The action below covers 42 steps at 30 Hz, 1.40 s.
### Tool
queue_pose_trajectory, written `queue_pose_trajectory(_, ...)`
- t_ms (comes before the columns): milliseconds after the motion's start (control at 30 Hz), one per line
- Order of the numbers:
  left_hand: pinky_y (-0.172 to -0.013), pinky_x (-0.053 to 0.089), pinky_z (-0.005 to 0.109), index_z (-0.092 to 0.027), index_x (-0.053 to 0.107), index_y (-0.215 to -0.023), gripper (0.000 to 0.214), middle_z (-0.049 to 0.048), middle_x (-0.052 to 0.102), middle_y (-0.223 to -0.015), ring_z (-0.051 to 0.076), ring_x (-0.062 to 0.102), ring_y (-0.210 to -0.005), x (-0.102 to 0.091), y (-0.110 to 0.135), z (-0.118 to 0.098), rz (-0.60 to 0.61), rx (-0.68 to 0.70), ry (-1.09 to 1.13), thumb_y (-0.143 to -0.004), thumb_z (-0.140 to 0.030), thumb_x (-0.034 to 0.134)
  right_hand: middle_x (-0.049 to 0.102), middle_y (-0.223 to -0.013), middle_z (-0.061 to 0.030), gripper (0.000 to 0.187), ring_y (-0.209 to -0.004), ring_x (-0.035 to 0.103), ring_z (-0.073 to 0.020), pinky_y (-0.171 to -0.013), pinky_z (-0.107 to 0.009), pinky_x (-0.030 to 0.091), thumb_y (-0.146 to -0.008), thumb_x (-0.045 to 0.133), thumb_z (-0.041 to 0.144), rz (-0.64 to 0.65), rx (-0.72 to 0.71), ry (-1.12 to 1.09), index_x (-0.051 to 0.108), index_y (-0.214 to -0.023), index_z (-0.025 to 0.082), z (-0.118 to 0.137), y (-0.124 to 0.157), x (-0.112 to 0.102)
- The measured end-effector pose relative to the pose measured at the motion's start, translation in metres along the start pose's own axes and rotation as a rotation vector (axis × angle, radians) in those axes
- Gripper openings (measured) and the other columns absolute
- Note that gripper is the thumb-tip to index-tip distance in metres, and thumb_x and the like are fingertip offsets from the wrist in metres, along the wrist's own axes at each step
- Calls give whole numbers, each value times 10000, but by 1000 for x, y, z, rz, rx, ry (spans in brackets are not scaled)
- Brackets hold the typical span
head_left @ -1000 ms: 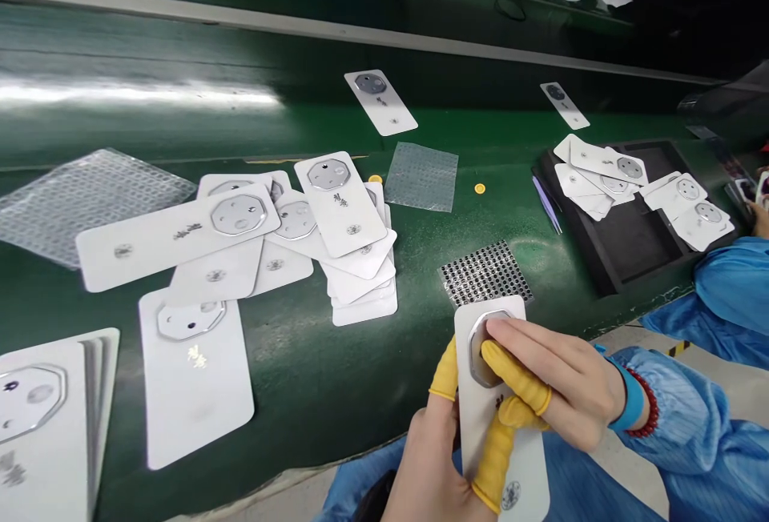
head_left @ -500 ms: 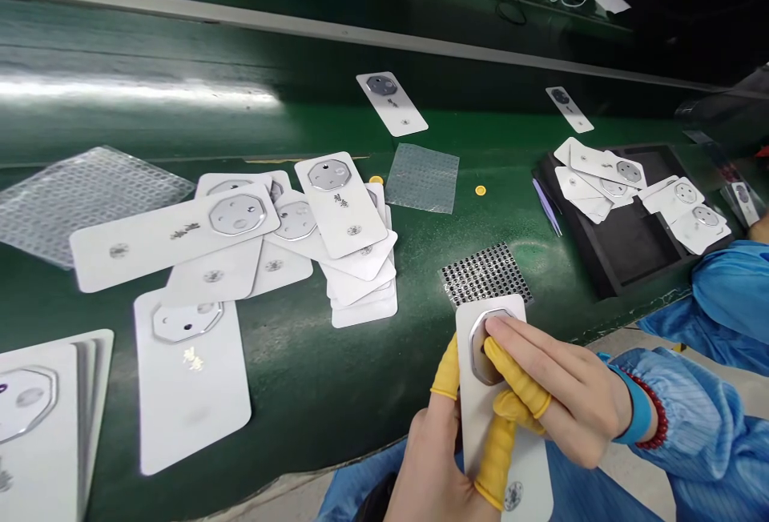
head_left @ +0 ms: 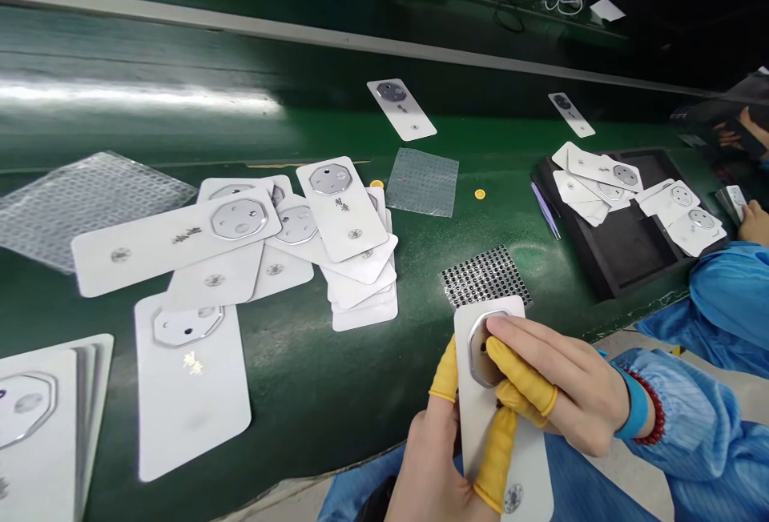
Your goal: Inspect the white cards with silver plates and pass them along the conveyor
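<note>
A white phone back cover [head_left: 508,434], with a silver octagonal camera plate [head_left: 481,350], is tilted up at the bench's front edge. My left hand [head_left: 438,450] grips it by its sides, yellow finger cots on thumb and a finger. My right hand [head_left: 558,378] is closed over the camera plate. Its bare fingertip touches the plate's top, and a yellow-cotted finger lies beside a small dark hole. Whatever its pinched fingers hold, if anything, is hidden. Just beyond the cover lies a clear sheet of small black ring-shaped dots [head_left: 485,275].
Loose back covers [head_left: 342,210] overlap at centre left, with a stack [head_left: 36,442] at lower left. Bubble wrap [head_left: 90,202], a translucent sheet [head_left: 424,182] and purple tweezers [head_left: 545,210] lie around. A black tray [head_left: 637,250] holds more covers, near a co-worker's blue sleeve [head_left: 726,290].
My right hand's yellow-cotted fingers shift slightly on the camera plate; the left keeps its grip. At far right, a co-worker's hand with covers has moved, and the view has shifted a little.
</note>
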<state>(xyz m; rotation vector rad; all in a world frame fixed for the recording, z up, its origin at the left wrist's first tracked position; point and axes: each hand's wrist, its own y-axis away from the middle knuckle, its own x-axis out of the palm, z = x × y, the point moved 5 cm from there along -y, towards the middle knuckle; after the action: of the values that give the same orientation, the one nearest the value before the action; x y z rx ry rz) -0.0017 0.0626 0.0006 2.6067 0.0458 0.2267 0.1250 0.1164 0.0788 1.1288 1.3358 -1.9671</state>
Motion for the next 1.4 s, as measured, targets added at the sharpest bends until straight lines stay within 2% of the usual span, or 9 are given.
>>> queue_pose_trajectory(233, -802, 601, 328, -254, 526, -1353, 697, 81, 725, -1158, 326, 669, -1089, 7, 2, -11, 32, 74, -8, -698, -281, 761, 648, -1091, -276, 274, -1111, 631, -299, -874, -412, 620, -960, 432, 147, -55, 87, -86, 644, -948, -26, -5, 1, 2)
queue_pose_trajectory(400, -736, 595, 285, -225, 528, -1352, 649, 79, 729, -1152, 287, 699, -1023, 11, 2, -16, 40, 137, -30, -731, -252, 714, 643, -1093, -296, 271, -1189, 586, -330, -892, -419, 613, -942, 437, 125, -67, 20, -89, 650, -935, -42, -4, 4, 5)
queue_pose_trajectory(567, -767, 590, 317, -204, 537, -1344, 629, 95, 721, -1144, 293, 691, -1023, 5, 2, -7, -5, 138, -33, -739, -251, 701, 648, -1116, -295, 283, -1285, 508, -345, -919, -429, 604, -936, 421, 113, -33, -22, -53, 644, -992, -52, -3, 5, 9)
queue_pose_trajectory(867, -749, 592, 340, -208, 541, -1332, 605, 99, 724, -1051, 284, 706, -920, 11, -1, -11, 74, 135, 19, -764, -342, 698, 656, -1098, -290, 341, -1214, 570, -339, -918, -424, 599, -937, 327, 70, 48, -65, -52, 620, -1029, -76, 0, 2, 9)
queue_pose_trajectory(967, -752, 592, 343, -220, 554, -1308, 598, 98, 718, -1055, 286, 701, -927, 8, 0, -3, 22, 129, -20, -747, -345, 720, 647, -1134, -283, 323, -1222, 563, -328, -920, -431, 593, -936, 357, 94, 59, -19, -46, 619, -1047, -58, 0, 6, 12)
queue_pose_trajectory(1067, -683, 598, 328, -217, 579, -1254, 521, 90, 728, -977, 255, 707, -804, 7, 1, 6, 26, 104, -52, -764, -342, 706, 646, -1146, -270, 346, -1213, 563, -312, -887, -429, 601, -964, 371, 182, 30, 17, -113, 607, -1090, -39, -4, 9, 17)
queue_pose_trajectory(1200, -713, 600, 316, -204, 549, -1275, 535, 92, 733, -1025, 235, 715, -787, 7, -5, -2, 19, 119, 36, -794, -389, 691, 607, -1209, -214, 372, -1195, 567, -251, -926, -416, 566, -986, 372, 247, -88, 82, -278, 531, -1250, 38, -17, 12, 22)
queue_pose_trajectory(1333, -859, 579, 335, -211, 421, -1390, 710, 97, 717, -1134, 276, 699, -1005, 6, -17, -10, -55, 131, 109, -786, -443, 715, 542, -1295, -213, 485, -1212, 549, -272, -993, -474, 501, -973, 441, 365, -228, 372, -240, 440, -1377, 95, -23, 20, 28)
queue_pose_trajectory(1400, -866, 581, 340, -235, 335, -1442, 758, 98, 712, -1160, 281, 684, -1060, 6, -28, -10, -35, 146, 80, -811, -465, 685, 667, -1083, -148, 544, -951, 671, -198, -857, -345, 584, -958, 481, 401, -275, 524, -305, 409, -1407, 103, -26, 27, 36)
